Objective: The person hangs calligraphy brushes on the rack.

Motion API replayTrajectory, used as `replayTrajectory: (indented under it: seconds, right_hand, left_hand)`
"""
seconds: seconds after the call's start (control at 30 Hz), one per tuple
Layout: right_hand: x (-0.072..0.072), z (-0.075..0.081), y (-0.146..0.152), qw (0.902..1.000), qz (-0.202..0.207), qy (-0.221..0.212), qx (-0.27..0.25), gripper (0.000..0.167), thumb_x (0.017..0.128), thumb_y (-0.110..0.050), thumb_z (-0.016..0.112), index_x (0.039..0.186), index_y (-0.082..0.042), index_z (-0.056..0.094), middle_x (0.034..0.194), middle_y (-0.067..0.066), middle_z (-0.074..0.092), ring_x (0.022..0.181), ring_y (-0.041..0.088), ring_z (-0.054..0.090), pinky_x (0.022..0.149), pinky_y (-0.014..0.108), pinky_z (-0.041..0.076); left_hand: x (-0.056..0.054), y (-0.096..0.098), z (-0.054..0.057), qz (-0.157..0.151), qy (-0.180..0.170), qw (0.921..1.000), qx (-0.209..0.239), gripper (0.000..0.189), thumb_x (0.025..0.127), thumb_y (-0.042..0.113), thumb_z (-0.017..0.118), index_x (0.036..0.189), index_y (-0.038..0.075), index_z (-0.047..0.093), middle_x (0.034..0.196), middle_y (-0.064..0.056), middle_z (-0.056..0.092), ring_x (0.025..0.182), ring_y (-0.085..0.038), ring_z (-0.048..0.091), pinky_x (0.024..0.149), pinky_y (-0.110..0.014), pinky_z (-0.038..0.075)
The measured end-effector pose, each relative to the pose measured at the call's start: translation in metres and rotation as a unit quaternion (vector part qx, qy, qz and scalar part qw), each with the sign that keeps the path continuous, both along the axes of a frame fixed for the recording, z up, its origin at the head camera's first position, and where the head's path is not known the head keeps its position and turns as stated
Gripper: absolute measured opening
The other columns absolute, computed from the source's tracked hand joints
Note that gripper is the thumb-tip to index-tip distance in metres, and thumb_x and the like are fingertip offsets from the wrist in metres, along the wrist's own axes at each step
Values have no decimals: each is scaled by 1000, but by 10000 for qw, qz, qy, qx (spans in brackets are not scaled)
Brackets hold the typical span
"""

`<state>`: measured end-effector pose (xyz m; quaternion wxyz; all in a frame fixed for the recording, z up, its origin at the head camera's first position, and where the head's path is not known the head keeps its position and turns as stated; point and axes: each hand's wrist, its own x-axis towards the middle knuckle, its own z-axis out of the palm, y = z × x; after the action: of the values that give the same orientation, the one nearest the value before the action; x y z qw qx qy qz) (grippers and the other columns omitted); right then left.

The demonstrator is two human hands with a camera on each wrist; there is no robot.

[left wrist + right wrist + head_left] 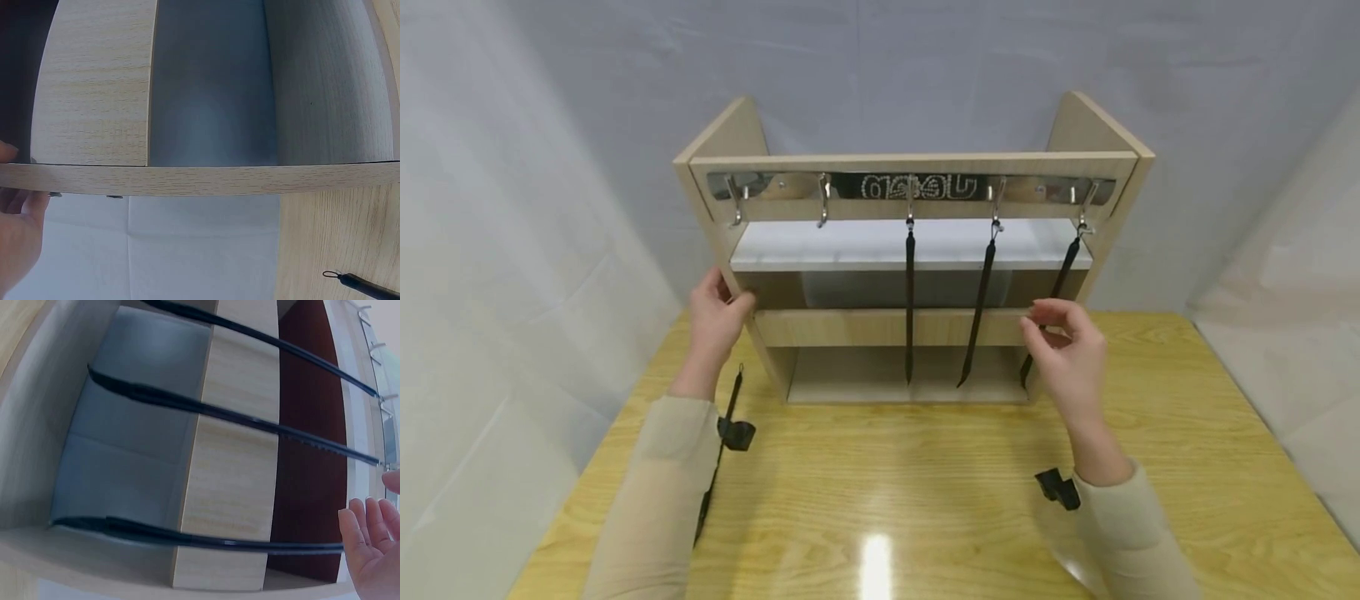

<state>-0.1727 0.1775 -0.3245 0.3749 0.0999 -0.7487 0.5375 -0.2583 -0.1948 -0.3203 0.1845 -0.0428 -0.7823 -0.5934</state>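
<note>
A small wooden shelf [880, 327] stands upright, with a metal hook rail [760, 185] across its upper front. My left hand [715, 321] grips the shelf's left side panel [206, 181], thumb on the inner side and fingers outside. Three black calligraphy brushes hang tip-down from the hooks: a middle brush [910, 308], another brush [981, 308] to its right, and the rightmost brush [1065, 267]. My right hand [1067, 354] is beside the rightmost brush, fingers relaxed and holding nothing; it hides part of the handle. The left two hooks carry nothing.
Another brush [735, 387] with a loop lies on the yellow wooden table [850, 467], left of the shelf and partly hidden by my left forearm. Black mounts [737, 434] sit by both wrists. A pale cloth [910, 75] hangs behind the shelf.
</note>
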Motion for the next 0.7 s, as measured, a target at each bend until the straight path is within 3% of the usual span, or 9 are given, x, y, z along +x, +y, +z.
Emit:
replayTrajectory:
  seconds: [0.33, 0.7]
  right_hand:
    - [1, 3, 17, 9993, -334, 67, -145, 19, 76, 4, 62, 94, 10, 59, 82, -6, 58, 76, 2, 56, 64, 11, 47]
    - [0, 5, 34, 9971, -667, -24, -375, 19, 76, 3, 63, 92, 12, 58, 81, -10, 59, 74, 1, 57, 62, 10, 47]
  left_hand:
    - [0, 1, 2, 27, -60, 10000, -25, 48, 76, -7, 46, 125, -3, 43, 121, -21, 48, 110, -29, 47, 89, -37, 44]
    - [0, 1, 1, 21, 21, 10000, 77, 50, 75, -9, 46, 124, -2, 44, 120, -20, 50, 108, -27, 48, 88, -36, 44]
